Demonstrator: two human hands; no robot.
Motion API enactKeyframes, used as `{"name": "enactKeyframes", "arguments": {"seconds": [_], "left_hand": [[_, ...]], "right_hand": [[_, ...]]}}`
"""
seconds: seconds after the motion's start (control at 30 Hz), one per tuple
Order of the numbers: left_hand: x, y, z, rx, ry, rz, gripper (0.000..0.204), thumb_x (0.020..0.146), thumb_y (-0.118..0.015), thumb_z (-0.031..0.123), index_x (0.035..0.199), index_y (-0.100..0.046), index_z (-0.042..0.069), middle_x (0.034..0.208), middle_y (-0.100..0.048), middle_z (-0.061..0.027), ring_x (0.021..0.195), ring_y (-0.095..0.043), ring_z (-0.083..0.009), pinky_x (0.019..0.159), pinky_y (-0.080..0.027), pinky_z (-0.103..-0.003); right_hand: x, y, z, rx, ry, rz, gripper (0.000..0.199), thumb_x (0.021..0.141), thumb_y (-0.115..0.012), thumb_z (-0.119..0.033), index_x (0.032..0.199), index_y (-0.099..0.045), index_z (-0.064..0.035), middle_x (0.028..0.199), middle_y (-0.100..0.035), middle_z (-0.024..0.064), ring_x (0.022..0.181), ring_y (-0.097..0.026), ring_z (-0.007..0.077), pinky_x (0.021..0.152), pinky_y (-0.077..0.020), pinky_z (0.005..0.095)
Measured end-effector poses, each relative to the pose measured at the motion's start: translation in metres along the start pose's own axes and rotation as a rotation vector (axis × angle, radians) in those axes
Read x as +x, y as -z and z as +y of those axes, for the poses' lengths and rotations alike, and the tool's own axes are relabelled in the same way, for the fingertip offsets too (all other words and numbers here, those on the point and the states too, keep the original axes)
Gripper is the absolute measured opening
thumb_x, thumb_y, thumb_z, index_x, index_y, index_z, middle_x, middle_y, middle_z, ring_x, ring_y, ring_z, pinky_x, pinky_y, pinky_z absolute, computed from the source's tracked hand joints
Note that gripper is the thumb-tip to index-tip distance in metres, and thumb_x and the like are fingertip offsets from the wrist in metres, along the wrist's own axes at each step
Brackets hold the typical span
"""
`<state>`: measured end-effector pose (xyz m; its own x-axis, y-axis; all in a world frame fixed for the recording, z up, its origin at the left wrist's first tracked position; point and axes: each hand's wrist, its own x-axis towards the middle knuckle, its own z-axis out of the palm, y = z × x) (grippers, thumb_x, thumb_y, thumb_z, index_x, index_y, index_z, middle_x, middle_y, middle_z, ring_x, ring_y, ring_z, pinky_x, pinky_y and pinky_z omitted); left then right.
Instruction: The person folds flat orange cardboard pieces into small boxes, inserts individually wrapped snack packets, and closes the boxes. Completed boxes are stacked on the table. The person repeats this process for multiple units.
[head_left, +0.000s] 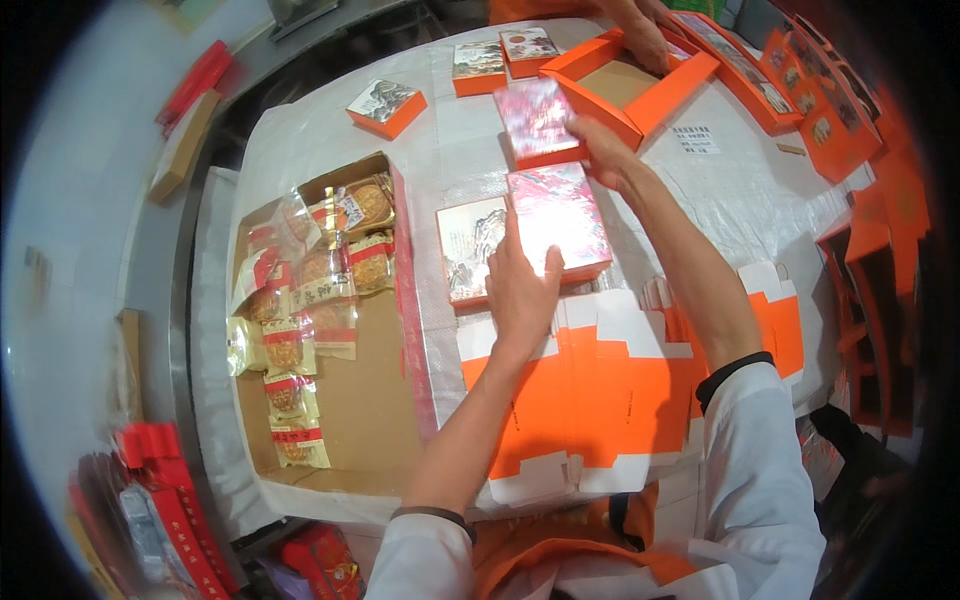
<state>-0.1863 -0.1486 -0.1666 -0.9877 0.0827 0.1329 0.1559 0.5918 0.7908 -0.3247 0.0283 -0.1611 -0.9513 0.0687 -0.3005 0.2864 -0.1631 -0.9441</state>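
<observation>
- My left hand (pixel 520 290) lies flat with fingers stretched, index finger pointing up, pressing on the near edge of the glossy pink-lidded box (pixel 557 218); it grips nothing, it only rests on the lid and on the seam beside it.
- My right hand (pixel 600 148) reaches past that same box, fingers loosely curled on the far pink box (pixel 537 122), which sits just behind the landmark box; I cannot tell whether the fingers truly clasp it or only touch its right edge.
- Touching the landmark box on its left is a landscape-printed box (pixel 470 250), partly under my left hand.
- In front of the landmark box, toward me, lies a stack of flat orange-and-white carton blanks (pixel 600 390), under both forearms.
- Well to the left of it sits an open brown carton (pixel 370 400) holding wrapped pastries (pixel 310 290) in clear packets.
- Behind it, beyond the far pink box, stands an open orange tray box (pixel 620 85), where another person's hand (pixel 645 40) rests on the rim.
- Farther back left of it are three small orange boxes with picture lids (pixel 386 106).
- All of this rests on a white-covered table (pixel 740 200).
</observation>
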Motion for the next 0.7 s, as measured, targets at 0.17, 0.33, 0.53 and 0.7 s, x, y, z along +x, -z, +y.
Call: {"name": "enactKeyframes", "arguments": {"seconds": [0.17,0.33,0.53,0.7], "left_hand": [[0.000,-0.001,-0.003,0.010,0.011,0.008,0.069,0.082,-0.057,0.026,0.138,-0.025,0.001,0.116,-0.050,-0.0231,0.107,-0.047,-0.0368,0.092,-0.036,-0.045],[-0.001,-0.001,-0.002,-0.015,0.017,0.014,0.067,0.082,-0.058,0.028,0.136,-0.029,0.000,0.119,-0.049,-0.0241,0.110,-0.046,-0.0375,0.092,-0.037,-0.044],[0.000,-0.001,-0.006,0.015,-0.020,0.026,0.073,0.082,-0.057,0.025,0.142,-0.020,0.007,0.112,-0.054,-0.0232,0.101,-0.050,-0.0372,0.089,-0.038,-0.046],[-0.010,-0.001,-0.012,-0.287,-0.063,-0.035,0.062,0.086,-0.052,0.022,0.138,-0.025,0.002,0.117,-0.050,-0.0239,0.106,-0.048,-0.0373,0.094,-0.036,-0.044]], "right_hand": [[0.006,0.013,0.026,-0.024,-0.143,-0.251,0.032,0.089,-0.052,-0.022,0.115,-0.050,-0.0023,0.100,-0.059,0.0075,0.090,-0.056,0.0147,0.080,-0.0456,0.0306],[0.006,0.027,0.038,-0.002,-0.103,-0.151,0.026,0.087,-0.056,-0.020,0.107,-0.054,-0.0034,0.080,-0.058,0.0022,0.066,-0.052,0.0107,0.062,-0.0431,0.0215],[-0.020,0.038,0.018,0.114,0.334,0.237,0.030,0.086,-0.057,-0.026,0.110,-0.056,-0.0072,0.090,-0.058,0.0010,0.074,-0.056,0.0109,0.063,-0.0462,0.0283],[-0.136,0.090,-0.022,0.185,0.350,-0.053,0.029,0.092,-0.050,-0.030,0.112,-0.054,-0.0094,0.099,-0.059,0.0031,0.086,-0.054,0.0118,0.078,-0.0457,0.0291]]}}
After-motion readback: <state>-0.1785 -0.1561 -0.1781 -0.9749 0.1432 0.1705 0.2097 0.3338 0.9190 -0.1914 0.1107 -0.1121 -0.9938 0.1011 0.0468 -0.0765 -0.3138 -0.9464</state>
